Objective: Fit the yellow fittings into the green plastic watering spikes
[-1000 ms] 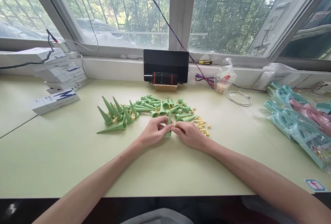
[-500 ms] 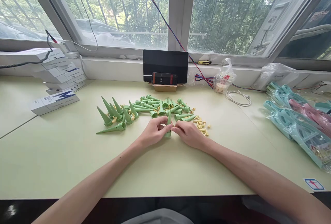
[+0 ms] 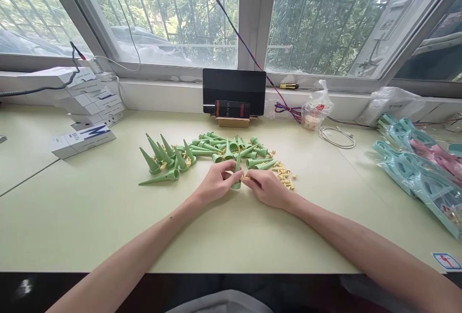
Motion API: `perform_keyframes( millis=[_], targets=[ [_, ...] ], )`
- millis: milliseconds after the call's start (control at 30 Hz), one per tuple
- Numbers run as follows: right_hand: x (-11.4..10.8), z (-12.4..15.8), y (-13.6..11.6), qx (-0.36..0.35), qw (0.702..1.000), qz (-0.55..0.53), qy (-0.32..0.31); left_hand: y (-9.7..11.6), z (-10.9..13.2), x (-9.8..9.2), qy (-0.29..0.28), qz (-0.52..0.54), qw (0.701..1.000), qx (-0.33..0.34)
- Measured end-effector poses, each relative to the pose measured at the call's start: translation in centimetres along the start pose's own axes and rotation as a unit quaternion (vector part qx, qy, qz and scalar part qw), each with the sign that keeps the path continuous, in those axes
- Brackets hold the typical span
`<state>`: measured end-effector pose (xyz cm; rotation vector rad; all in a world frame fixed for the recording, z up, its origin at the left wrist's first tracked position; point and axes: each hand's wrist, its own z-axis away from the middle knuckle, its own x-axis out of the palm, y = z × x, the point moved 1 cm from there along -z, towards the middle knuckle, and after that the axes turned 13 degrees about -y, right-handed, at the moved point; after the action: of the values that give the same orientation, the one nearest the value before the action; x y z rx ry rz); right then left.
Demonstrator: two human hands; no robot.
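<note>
My left hand (image 3: 215, 184) is closed around the base of a green plastic cone (image 3: 237, 168) that stands point-up on the pale green table (image 3: 90, 216). My right hand (image 3: 267, 188) pinches a small yellow piece (image 3: 246, 177) against the cone's side. Behind my hands lies a loose pile of green cones (image 3: 227, 147). To the left stands a group of upright cones (image 3: 166, 156), with one lying flat in front (image 3: 159, 177). A scatter of small yellow pieces (image 3: 285, 174) lies just right of my right hand.
A dark tablet (image 3: 234, 91) with a phone (image 3: 232, 109) on a stand leans at the windowsill. White boxes (image 3: 83, 106) are stacked at the left. A plastic bag (image 3: 313, 110), a white cable (image 3: 336, 137) and teal packaged items (image 3: 418, 168) lie at the right.
The view has shifted slightly. Both hands stay together on the upright cone, with only small finger movement.
</note>
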<state>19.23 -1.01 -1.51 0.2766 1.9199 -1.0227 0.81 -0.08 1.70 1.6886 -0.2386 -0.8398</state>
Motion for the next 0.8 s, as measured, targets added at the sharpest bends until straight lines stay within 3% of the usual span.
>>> perform_keyframes(
  millis=[500, 800],
  targets=[
    [-0.04, -0.04, 0.13, 0.021, 0.999, 0.006, -0.034, 0.33, 0.14, -0.05, -0.015, 0.021, 1.000, -0.001],
    [-0.18, 0.01, -0.13, 0.015, 0.999, -0.037, 0.031, 0.08, -0.05, -0.16, 0.024, -0.003, 1.000, -0.004]
  ],
)
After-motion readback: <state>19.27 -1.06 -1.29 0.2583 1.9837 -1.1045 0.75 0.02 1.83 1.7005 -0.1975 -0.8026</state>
